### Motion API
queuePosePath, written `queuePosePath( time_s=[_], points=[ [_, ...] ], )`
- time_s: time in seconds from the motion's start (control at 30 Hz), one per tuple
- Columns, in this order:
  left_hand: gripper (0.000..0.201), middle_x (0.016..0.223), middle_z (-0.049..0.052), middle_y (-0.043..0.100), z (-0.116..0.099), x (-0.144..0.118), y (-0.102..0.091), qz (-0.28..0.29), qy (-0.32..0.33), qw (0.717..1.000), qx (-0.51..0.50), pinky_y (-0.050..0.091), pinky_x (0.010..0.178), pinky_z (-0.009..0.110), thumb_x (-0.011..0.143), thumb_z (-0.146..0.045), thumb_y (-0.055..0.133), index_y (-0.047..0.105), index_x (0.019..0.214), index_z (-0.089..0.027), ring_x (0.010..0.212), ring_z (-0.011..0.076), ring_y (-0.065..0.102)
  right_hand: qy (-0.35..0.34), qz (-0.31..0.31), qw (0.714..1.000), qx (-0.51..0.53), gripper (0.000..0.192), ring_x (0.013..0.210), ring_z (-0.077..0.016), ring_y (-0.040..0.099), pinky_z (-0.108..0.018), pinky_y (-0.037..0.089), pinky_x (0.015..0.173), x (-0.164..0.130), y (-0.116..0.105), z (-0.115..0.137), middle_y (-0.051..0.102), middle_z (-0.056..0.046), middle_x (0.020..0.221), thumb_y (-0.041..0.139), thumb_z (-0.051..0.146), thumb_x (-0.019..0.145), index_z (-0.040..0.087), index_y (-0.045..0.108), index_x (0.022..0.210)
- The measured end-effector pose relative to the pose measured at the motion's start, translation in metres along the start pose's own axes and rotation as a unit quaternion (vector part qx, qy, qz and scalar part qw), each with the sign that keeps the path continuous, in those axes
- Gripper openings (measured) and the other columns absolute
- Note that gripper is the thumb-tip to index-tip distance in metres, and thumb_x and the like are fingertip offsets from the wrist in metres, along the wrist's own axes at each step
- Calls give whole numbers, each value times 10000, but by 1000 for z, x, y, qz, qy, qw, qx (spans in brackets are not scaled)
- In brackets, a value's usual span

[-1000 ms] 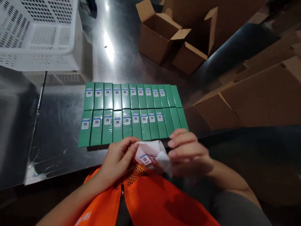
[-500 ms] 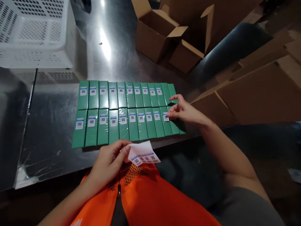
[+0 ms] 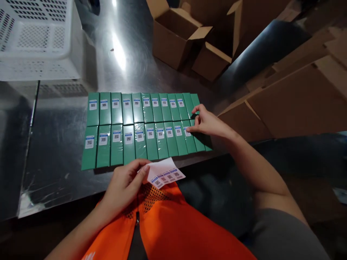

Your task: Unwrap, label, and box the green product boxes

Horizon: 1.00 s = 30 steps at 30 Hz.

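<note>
- Nearest the camera, below the table edge, an orange vest (image 3: 168, 227) fills the bottom of the view, with the person's forearms reaching out over it.
- Just beyond it, the left hand (image 3: 123, 186) pinches a white sticker sheet (image 3: 165, 173) by its left end between thumb and fingers; the sheet juts out to the right over the table's near edge, and a short row of blue-and-white code labels shows along its lower edge.
- On the steel table (image 3: 59, 144) lie the green boxes (image 3: 141, 128), flat, side by side and touching, in two rows, each wrapped in shiny film.
- Most boxes carry a small white label with a blue band near the far end; the last two or so at the right end of each row look bare.
- At the right end of the near row, the right hand (image 3: 207, 122) presses its fingertips onto a freshly placed label (image 3: 187, 131); no other object is held in it.
- Judged from this, the step in hand is sticking one label down; the next move calls for peeling another from the sheet and setting it squarely on the next bare box, level with its neighbours.
- Farther left, a white perforated basket (image 3: 38, 39) stands on the table.
- Farthest back and to the right, open cardboard cartons (image 3: 176, 36) stand, with flattened ones beside them.
</note>
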<state>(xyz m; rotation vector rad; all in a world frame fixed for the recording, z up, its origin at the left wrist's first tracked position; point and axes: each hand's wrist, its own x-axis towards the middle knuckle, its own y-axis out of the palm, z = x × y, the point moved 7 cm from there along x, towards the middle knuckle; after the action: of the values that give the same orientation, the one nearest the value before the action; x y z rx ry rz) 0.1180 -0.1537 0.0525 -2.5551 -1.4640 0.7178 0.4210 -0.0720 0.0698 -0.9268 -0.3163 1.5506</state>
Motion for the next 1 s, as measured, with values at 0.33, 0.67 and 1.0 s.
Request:
queuePosePath(
  time_s=[0.33, 0.67, 1.0],
  points=[
    [317, 723, 26, 730, -32, 12, -13, -9, 33, 998, 45, 450, 544, 242, 904, -389, 505, 737, 881, -173, 626, 169, 645, -192, 180, 947, 184, 605, 717, -140, 625, -258, 528, 664, -108, 50, 75, 656, 27, 807, 866, 381, 715, 269, 560, 1225],
    [456, 1335, 114, 596, -67, 4, -20, -54, 326, 944, 21, 457, 1039, 429, 883, -500, 620, 628, 1268, -256, 1271, 300, 545, -111, 45, 910, 397, 348, 738, -163, 723, -285, 603, 744, -107, 61, 56, 730, 25, 742, 841, 267, 736, 273, 712, 1059],
    [831, 1533, 154, 368, -64, 18, -9, -26, 303, 949, 82, 420, 1095, 488, 689, -525, 827, 490, 1408, -281, 1395, 353, 409, -107, -23, 896, 430, 343, 809, -212, 750, -346, 630, 795, -107, 55, 46, 771, -28, 825, 857, 301, 708, 229, 747, 1025]
  ],
)
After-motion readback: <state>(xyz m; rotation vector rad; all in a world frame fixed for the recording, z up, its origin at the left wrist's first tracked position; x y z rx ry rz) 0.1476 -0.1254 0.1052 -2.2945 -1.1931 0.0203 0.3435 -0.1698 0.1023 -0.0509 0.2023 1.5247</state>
